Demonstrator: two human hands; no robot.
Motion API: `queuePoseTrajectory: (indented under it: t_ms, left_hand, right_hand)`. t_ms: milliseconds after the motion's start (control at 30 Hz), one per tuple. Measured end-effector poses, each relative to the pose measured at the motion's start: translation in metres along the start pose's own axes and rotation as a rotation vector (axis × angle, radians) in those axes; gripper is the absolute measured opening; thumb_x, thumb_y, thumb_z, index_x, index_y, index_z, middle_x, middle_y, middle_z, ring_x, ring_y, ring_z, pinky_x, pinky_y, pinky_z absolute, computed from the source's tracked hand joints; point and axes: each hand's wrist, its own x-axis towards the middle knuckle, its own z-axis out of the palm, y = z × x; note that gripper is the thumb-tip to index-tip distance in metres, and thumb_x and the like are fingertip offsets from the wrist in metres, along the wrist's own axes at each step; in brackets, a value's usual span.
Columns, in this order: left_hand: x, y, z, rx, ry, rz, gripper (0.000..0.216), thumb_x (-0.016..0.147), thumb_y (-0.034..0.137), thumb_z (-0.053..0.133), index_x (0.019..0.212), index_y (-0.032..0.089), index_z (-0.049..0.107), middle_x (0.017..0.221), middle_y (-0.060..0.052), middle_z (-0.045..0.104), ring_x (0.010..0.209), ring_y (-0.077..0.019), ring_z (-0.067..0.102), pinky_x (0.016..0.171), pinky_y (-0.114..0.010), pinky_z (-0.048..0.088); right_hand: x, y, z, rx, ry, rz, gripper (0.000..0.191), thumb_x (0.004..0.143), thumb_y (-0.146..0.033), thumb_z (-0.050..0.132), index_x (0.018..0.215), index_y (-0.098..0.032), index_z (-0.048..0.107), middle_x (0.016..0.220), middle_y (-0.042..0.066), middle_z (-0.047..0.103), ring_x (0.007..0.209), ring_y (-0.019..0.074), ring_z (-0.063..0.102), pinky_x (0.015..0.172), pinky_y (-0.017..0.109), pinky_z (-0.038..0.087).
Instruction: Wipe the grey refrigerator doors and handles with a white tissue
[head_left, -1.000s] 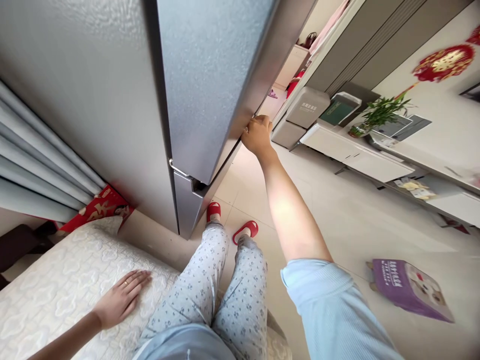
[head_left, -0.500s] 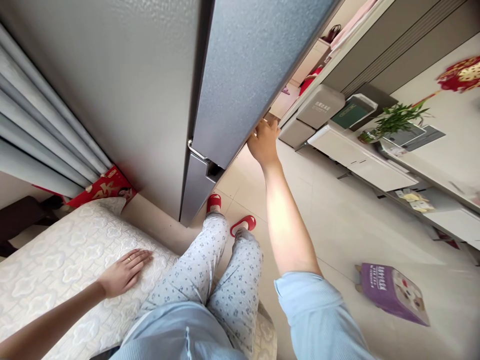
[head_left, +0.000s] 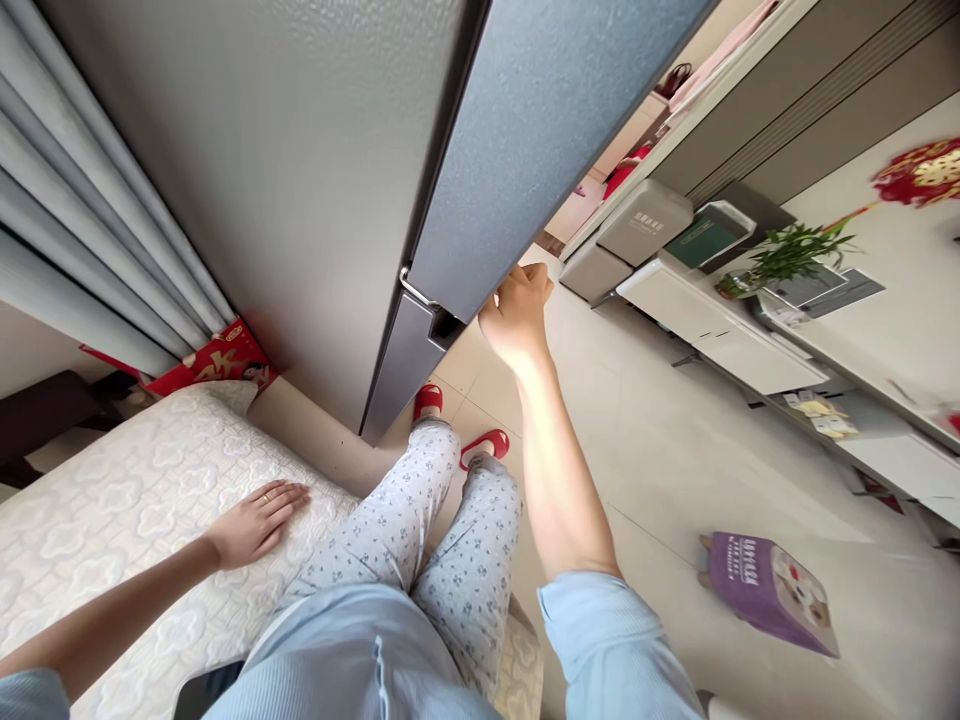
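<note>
A tall grey refrigerator (head_left: 300, 180) fills the upper left of the view. The front edge of its upper door (head_left: 517, 150) slants away to the upper right. My right hand (head_left: 517, 310) is at that door's outer edge, close to its lower corner, with the fingers curled round it; the fingertips are partly hidden. Below sits the lower door (head_left: 405, 350), with a metal hinge (head_left: 416, 288) and a dark recess between the two. My left hand (head_left: 259, 520) lies flat on the quilted seat cover (head_left: 97, 560), wearing a ring and holding nothing.
A dark phone (head_left: 204, 692) lies on the seat by my hip. Grey curtains (head_left: 97, 190) and a red box (head_left: 225, 360) stand left of the refrigerator. A purple bag (head_left: 750, 590) is on the tiled floor. A long white cabinet (head_left: 750, 350) with a plant (head_left: 795, 250) runs along the right.
My right hand has shifted slightly down and left, closer to the upper door's lower corner. The refrigerator sits a little farther right in view. My left hand stays flat on the seat.
</note>
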Motion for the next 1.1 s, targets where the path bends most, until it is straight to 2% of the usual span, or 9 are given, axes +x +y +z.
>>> queuePoseTrajectory:
  t_ms: [200, 433, 633, 767, 967, 1100]
  left_hand:
    - [-0.003, -0.001, 0.005, -0.005, -0.008, -0.011, 0.061, 0.1, 0.026, 0.05, 0.161, 0.022, 0.047, 0.159, -0.007, 0.055, 0.145, -0.0232, 0.051, 0.132, -0.04, 0.024]
    - [-0.001, -0.001, 0.002, -0.036, -0.001, -0.01, 0.063, 0.1, 0.025, 0.05, 0.163, 0.023, 0.045, 0.158, -0.007, 0.056, 0.146, -0.0235, 0.051, 0.131, -0.041, 0.028]
    - [0.004, 0.003, -0.005, -0.078, -0.003, -0.026, 0.062, 0.1, 0.023, 0.049, 0.162, 0.024, 0.046, 0.157, -0.006, 0.057, 0.145, -0.0227, 0.052, 0.129, -0.04, 0.032]
    - [0.005, 0.005, -0.008, -0.099, -0.009, -0.041, 0.06, 0.1, 0.023, 0.048, 0.16, 0.024, 0.048, 0.156, -0.006, 0.058, 0.145, -0.0229, 0.052, 0.128, -0.041, 0.033]
    - [0.005, 0.003, -0.007, -0.051, 0.015, -0.005, 0.056, 0.101, 0.023, 0.049, 0.157, 0.021, 0.052, 0.156, -0.007, 0.058, 0.144, -0.0239, 0.052, 0.127, -0.041, 0.032]
    - [0.004, 0.001, -0.004, -0.051, 0.026, -0.009, 0.055, 0.1, 0.025, 0.05, 0.155, 0.021, 0.055, 0.153, -0.008, 0.06, 0.143, -0.0247, 0.053, 0.127, -0.042, 0.032]
  right_hand:
    - [-0.014, -0.017, -0.004, 0.053, -0.011, 0.002, 0.03, 0.097, -0.019, 0.04, 0.068, -0.022, 0.035, 0.088, 0.01, 0.058, 0.104, 0.0309, 0.047, 0.102, 0.059, 0.038]
    - [-0.025, -0.025, -0.003, 0.107, 0.073, -0.021, 0.03, 0.098, -0.025, 0.043, 0.069, -0.023, 0.039, 0.085, 0.009, 0.059, 0.101, 0.0308, 0.049, 0.101, 0.056, 0.041]
    - [-0.034, -0.023, 0.006, 0.205, 0.155, 0.082, 0.014, 0.094, -0.026, 0.046, 0.081, -0.025, 0.049, 0.09, 0.007, 0.064, 0.1, 0.0288, 0.054, 0.097, 0.049, 0.046]
    - [-0.034, -0.026, 0.003, 0.254, 0.207, 0.132, 0.005, 0.088, -0.027, 0.053, 0.085, -0.025, 0.05, 0.098, 0.008, 0.068, 0.102, 0.029, 0.057, 0.094, 0.047, 0.049]
    - [-0.027, -0.033, -0.004, 0.192, 0.128, 0.161, 0.014, 0.084, -0.02, 0.049, 0.076, -0.026, 0.04, 0.085, 0.007, 0.063, 0.093, 0.0285, 0.06, 0.087, 0.045, 0.051]
    - [-0.026, -0.036, -0.003, 0.188, 0.113, 0.146, 0.015, 0.087, -0.017, 0.046, 0.078, -0.026, 0.038, 0.086, 0.007, 0.062, 0.094, 0.0272, 0.061, 0.087, 0.044, 0.052]
